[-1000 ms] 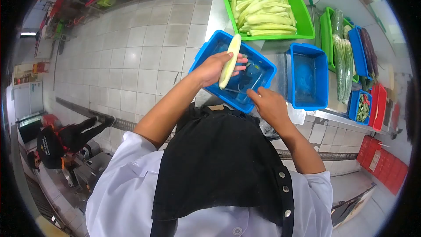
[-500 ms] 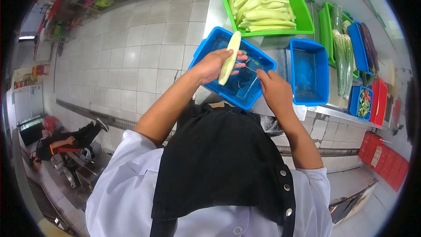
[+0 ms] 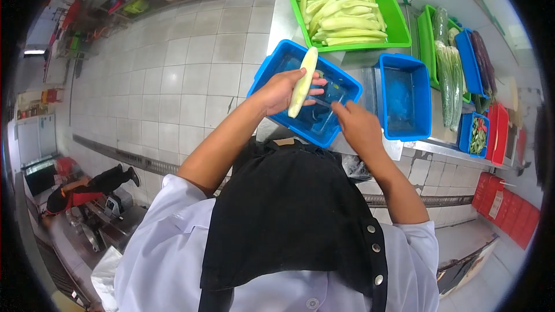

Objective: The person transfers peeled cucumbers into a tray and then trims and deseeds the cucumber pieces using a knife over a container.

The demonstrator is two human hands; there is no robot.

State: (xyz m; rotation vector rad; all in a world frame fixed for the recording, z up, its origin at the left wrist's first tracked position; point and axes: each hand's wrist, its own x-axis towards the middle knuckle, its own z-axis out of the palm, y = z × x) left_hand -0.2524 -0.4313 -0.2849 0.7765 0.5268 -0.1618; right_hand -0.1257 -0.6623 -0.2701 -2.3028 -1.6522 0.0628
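A long, pale green peeled vegetable (image 3: 303, 84) rests along the palm of my left hand (image 3: 279, 92), with the thumb over it and the other fingers spread behind. Below it is a blue bin (image 3: 266, 75) with dark water or scraps at its bottom. My right hand (image 3: 356, 126) is over that bin's right side, fingers closed on a thin tool that is blurred and hard to make out. A green bin (image 3: 399, 20) behind holds many similar pale vegetables (image 3: 350, 23).
Another blue bin (image 3: 406, 98) stands to the right. Beyond it are a green crate (image 3: 426, 40) with wrapped greens (image 3: 448, 78), a small blue bin (image 3: 465, 134) and a red tray (image 3: 499, 133). A person in dark clothes (image 3: 92, 188) is at the far left.
My right hand has shifted slightly down and left since half a second ago. The vegetable stays in my left hand. White cloth or plastic now shows at lower left.
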